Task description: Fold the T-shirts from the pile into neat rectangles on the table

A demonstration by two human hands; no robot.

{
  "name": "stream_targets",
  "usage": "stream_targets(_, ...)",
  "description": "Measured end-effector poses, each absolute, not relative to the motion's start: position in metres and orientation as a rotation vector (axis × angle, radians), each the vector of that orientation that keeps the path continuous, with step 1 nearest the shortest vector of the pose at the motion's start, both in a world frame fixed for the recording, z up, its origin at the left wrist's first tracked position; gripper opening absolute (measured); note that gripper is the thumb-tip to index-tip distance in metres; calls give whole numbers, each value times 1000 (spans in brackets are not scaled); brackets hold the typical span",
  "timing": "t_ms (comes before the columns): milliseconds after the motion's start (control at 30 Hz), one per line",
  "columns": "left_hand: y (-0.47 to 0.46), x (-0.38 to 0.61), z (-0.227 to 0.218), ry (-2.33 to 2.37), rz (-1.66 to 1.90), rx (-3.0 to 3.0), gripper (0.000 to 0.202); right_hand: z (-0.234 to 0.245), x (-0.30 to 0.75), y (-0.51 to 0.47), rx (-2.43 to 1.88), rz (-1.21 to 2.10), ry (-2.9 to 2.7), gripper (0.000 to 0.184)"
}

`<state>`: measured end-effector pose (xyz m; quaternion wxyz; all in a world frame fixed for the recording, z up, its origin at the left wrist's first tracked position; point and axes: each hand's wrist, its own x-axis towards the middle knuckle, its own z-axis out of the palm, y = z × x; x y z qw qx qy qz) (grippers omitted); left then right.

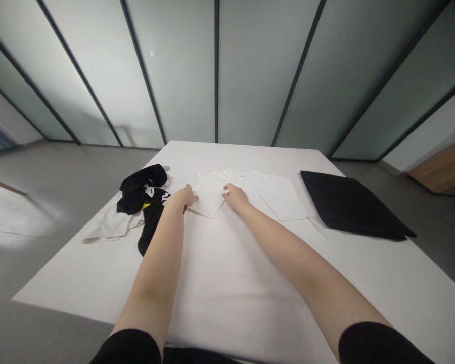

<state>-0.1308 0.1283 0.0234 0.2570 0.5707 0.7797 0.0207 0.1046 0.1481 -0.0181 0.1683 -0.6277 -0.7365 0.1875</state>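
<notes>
A white garment [250, 194] lies spread flat across the middle of a white table [220, 273]. Its folded left sleeve or flap [209, 198] sits between my two hands. My left hand [184, 196] rests on the left edge of that flap, fingers curled over the cloth. My right hand [235, 196] presses on the flap's right edge, fingers bent and pinching the fabric. Both arms reach far forward over the table.
A crumpled black garment with a yellow and white print [146, 199] lies on a white cloth [111, 225] at the table's left. A flat folded black garment [351, 205] lies at the right. Frosted glass wall panels stand behind; grey floor surrounds the table.
</notes>
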Motion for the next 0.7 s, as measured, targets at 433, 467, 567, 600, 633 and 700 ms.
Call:
stream_targets(433,128,-145,20,2041,-45,1457,14,-28,64,70,-1263,301,-2509,26)
stream_targets(467,128,-145,20,2043,-46,1456,13,-29,63,68,-1298,297,-2503,22)
stream_targets(567,128,-146,24,2026,-19,1466,16,-31,63,68,-1359,286,-2478,21)
stream_targets(600,128,-147,26,2021,-7,1473,18,-31,64,69,-1362,285,-2473,21)
stream_targets(633,128,-148,27,2020,-1,1481,19,-32,64,70,-1358,285,-2470,21)
stream_targets(700,129,-148,28,2045,-5,1504,22,-33,66,70,-1334,282,-2472,21)
